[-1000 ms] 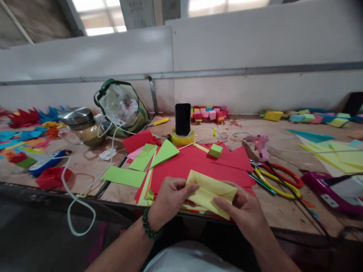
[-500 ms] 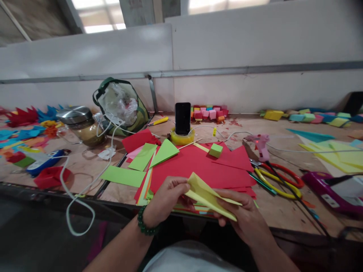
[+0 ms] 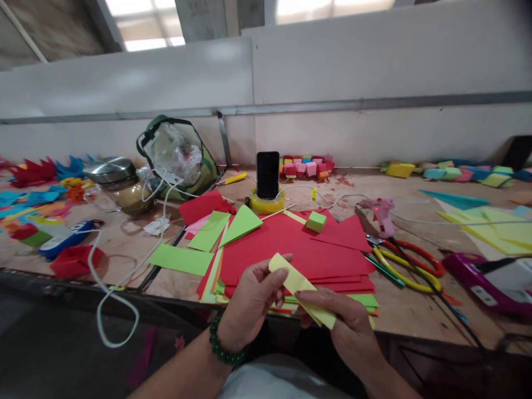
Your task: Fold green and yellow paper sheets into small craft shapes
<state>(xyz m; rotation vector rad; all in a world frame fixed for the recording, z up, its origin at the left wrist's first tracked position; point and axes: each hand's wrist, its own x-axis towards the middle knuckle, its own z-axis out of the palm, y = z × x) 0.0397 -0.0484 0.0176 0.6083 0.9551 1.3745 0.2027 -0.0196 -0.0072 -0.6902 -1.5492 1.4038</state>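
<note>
A narrow folded strip of yellow paper (image 3: 296, 281) is held between my two hands, above the near edge of the table. My left hand (image 3: 254, 296) pinches its upper left end between thumb and fingers; a green bead bracelet is on that wrist. My right hand (image 3: 347, 316) grips the lower right end, thumb on top and fingers hidden underneath. Just beyond lies a stack of red paper (image 3: 286, 238), with other colours showing at its edges. On the stack sit a small green paper cube (image 3: 316, 221) and a folded green paper piece (image 3: 241, 224).
To the right lie a pink glue gun (image 3: 381, 215), scissors (image 3: 409, 266) and a purple device (image 3: 486, 282). A phone (image 3: 268, 174) stands upright behind the stack. Leftward are a bag (image 3: 203, 172), a glass jar (image 3: 133, 194) and a loose white cable (image 3: 100, 310) hanging over the edge.
The yellow paper, wider and partly spread before, is now folded into a narrower strip. My left hand has shifted slightly right, and my right thumb now presses on top.
</note>
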